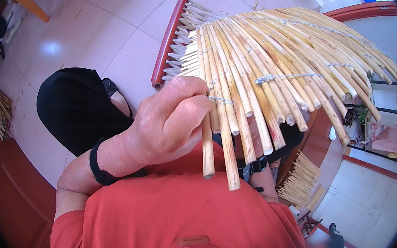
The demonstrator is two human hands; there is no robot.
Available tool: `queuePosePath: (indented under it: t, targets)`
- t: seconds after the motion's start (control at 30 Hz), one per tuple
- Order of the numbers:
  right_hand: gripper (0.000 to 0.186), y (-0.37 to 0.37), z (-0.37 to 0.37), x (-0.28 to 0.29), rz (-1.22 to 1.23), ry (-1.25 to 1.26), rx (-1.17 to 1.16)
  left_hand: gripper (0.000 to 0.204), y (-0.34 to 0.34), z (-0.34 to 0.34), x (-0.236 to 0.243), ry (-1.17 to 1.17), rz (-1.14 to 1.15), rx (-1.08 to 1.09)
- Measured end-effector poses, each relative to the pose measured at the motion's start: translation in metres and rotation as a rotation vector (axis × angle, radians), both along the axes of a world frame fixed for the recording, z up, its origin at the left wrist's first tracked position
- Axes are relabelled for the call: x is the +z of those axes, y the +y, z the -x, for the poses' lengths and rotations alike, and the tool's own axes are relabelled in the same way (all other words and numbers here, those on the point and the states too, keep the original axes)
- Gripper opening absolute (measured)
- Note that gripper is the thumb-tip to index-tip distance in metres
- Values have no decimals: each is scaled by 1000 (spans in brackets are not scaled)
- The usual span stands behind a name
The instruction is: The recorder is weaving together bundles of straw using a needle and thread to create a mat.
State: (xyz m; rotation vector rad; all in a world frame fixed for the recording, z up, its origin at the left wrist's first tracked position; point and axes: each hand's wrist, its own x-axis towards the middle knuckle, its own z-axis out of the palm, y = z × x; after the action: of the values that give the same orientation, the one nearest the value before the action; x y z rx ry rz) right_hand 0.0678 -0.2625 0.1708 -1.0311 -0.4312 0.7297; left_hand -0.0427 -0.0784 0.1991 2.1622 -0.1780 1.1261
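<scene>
Near a red bar (170, 42), left grip (174, 114) clamps tied stalks (264, 58) (right grip (251, 126) unclear behind).

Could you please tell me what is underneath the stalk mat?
Below the stalk mat, the right forearm and dark cloth show. The mat covers most of the right hand, so its pose cannot be seen.

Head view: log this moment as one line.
stick mat: fanned out | left hand: closed at mat's left edge, by twine | right hand: mostly hidden behind mat, grip unclear
</scene>
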Motion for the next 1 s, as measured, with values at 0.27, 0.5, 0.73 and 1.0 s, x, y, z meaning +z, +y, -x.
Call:
queuePosePath:
  t: [0.27, 0.5, 0.73, 1.0]
  targets:
    - [36, 11, -1, -8, 53, -16, -13, 33, 0, 2, 0, 6, -25, 37]
    - [40, 30, -6, -15, 130, -33, -15, 35, 5, 1, 4, 7, -2, 36]
    - [20, 52, -5, 3, -15, -38, -98, 34, 16, -2, 14, 0, 27, 43]
    - [11, 80, -10, 39, 114, -166, 65, 36, 35, 1, 25, 41, 121, 145]
